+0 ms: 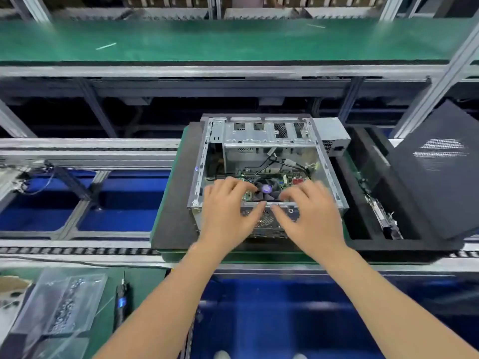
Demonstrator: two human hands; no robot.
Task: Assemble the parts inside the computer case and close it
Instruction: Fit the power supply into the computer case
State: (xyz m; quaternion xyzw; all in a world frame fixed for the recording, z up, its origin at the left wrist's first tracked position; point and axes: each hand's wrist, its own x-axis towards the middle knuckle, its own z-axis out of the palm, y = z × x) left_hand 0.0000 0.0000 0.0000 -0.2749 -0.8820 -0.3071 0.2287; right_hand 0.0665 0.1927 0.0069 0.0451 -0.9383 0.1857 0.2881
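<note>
Beyond the fingertips and well apart from them, a green conveyor belt runs across the whole view. Off to the right of the right-hand fingers, a black side panel stands tilted at the far edge of a black foam tray. The computer case lies on that tray with its open side up, directly under both sets of fingers. A grey power supply sits just outside the case's far right corner, beyond the right fingers. The left hand and the right hand reach in side by side over the near wall, thumbs on or just over its top rail, almost meeting. The left fingers are spread and slightly bent, clamped on nothing, their tips over the circuit board. The right fingers are likewise apart and empty, though blurred. Whether the tips touch the board I cannot tell. Between the two sets of fingers sits a black fan. Near the left forearm, well behind the fingers, a screwdriver lies on the green worktop beside a clear bag.
</note>
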